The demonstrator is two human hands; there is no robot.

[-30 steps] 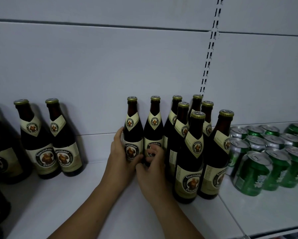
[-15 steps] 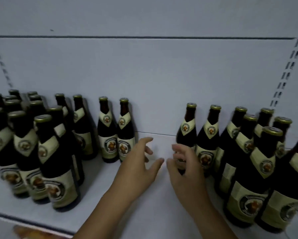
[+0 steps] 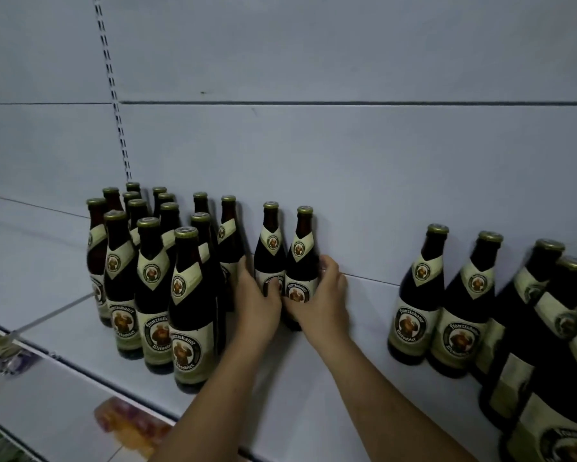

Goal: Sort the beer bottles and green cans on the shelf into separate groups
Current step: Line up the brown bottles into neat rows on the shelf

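To the right of the packed cluster of dark brown glass beer bottles with cream labels and gold caps (image 3: 153,278), and nearest of all, a second group of the same bottles (image 3: 447,301) is being cut off by the picture's edge, so its number cannot be given. Below and in front of the cluster, blurred orange-pink packets (image 3: 130,421) are being glimpsed under the white metal shelf (image 3: 347,378); what they are cannot be told. On the cluster's left a thin grey rod (image 3: 53,315) is being shown lying across the shelf, its purpose unclear.

Just right of the cluster, two more such bottles are being held upright, side by side and touching. The inner bottle (image 3: 269,258), next to the cluster, is being gripped at its label by the left hand (image 3: 257,305), thumb in front and fingers curled behind. The outer bottle (image 3: 302,261) is being gripped likewise by the right hand (image 3: 320,295). Their bases are being mostly hidden by the hands, so whether they are resting on the shelf cannot be told. The two-handed grip is judged to be for setting the pair against the cluster, so that one bottle group is being built.

Behind the cluster, the pale grey back panel (image 3: 347,161) is being crossed by a slotted upright strip (image 3: 113,95). No green cans are being shown.
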